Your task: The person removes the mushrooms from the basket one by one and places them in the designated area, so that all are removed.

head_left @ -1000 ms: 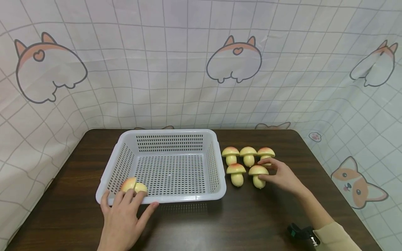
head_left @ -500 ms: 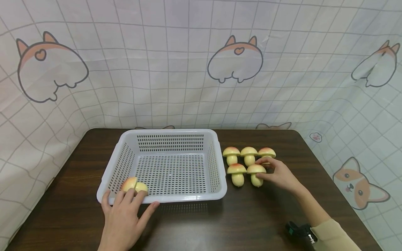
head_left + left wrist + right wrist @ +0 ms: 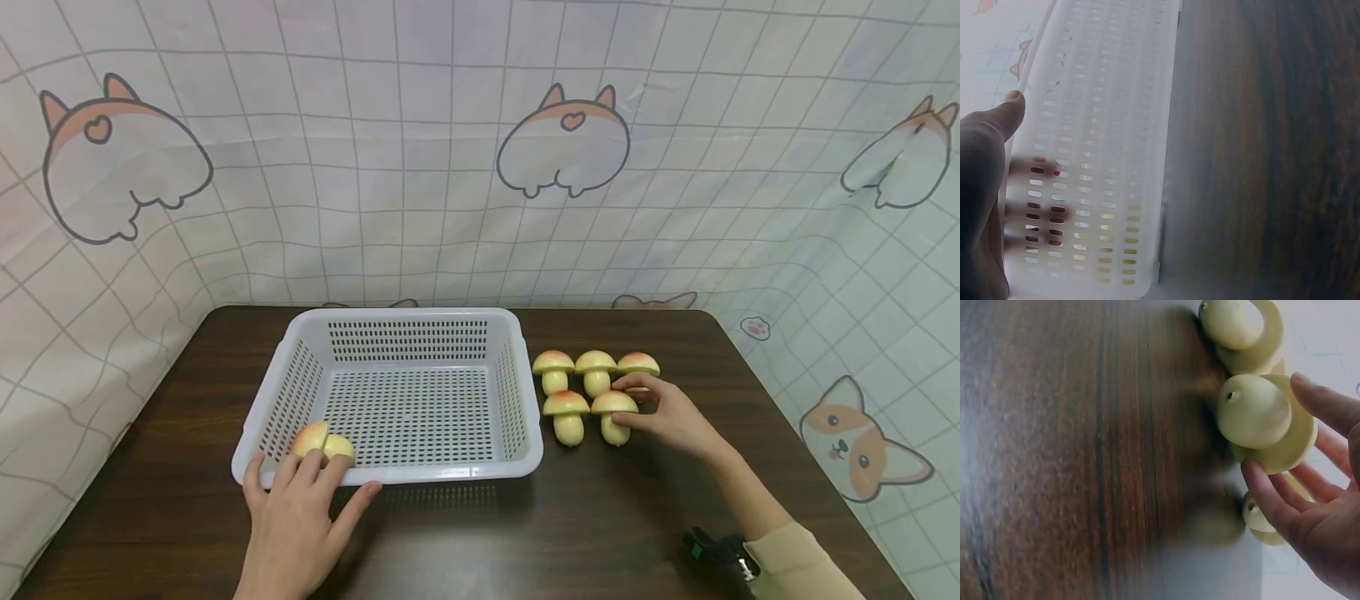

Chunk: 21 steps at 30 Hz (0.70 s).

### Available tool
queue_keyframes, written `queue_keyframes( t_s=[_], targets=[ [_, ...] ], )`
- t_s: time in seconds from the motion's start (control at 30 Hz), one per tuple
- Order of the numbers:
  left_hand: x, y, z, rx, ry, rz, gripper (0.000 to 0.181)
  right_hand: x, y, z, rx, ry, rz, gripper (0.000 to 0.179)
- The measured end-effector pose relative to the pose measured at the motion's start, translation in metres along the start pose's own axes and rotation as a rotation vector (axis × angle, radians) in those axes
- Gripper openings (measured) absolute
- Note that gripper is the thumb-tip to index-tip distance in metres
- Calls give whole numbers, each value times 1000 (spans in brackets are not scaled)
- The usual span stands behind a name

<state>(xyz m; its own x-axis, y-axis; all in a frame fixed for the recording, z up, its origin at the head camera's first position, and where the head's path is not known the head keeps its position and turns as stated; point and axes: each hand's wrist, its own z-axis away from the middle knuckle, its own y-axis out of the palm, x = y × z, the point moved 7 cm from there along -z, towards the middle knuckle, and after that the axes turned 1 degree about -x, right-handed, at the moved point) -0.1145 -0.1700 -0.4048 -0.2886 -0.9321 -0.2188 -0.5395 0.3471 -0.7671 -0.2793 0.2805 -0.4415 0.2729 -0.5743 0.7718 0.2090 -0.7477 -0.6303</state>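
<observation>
My left hand (image 3: 296,521) rests on the near left rim of a white perforated plastic basket (image 3: 517,400); its fingers curl over the rim. In the left wrist view the thumb lies along the rim (image 3: 1038,59), and the other fingers show dimly through the holes. Inside, by those fingers, lies a yellow toy mushroom (image 3: 310,437) with a reddish cap, partly hidden. My right hand (image 3: 667,417) holds another toy mushroom (image 3: 616,432) between thumb and fingers, at the right end of the front row. In the right wrist view its pale stem end (image 3: 1254,412) faces the camera.
A front-row mushroom (image 3: 567,425) stands left of the held one. Three more mushrooms (image 3: 596,379) line up behind, right of the basket. A dark strapped device (image 3: 716,550) sits at the right wrist. The brown table (image 3: 465,550) meets a patterned cloth (image 3: 442,208).
Over the first half second, my right hand shifted the held mushroom slightly left, closer to the one beside it. Since then it stays put. My left hand and the basket look unchanged.
</observation>
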Motion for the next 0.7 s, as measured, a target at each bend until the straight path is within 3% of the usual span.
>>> queue_keyframes(
  t_s=[0.3, 0.7],
  targets=[
    [0, 0, 1, -2, 2, -5, 53, -3, -4, -1, 9, 8, -1, 55],
    [0, 0, 0, 0, -3, 3, 51, -7, -2, -5, -8, -11, 16, 41]
  ],
)
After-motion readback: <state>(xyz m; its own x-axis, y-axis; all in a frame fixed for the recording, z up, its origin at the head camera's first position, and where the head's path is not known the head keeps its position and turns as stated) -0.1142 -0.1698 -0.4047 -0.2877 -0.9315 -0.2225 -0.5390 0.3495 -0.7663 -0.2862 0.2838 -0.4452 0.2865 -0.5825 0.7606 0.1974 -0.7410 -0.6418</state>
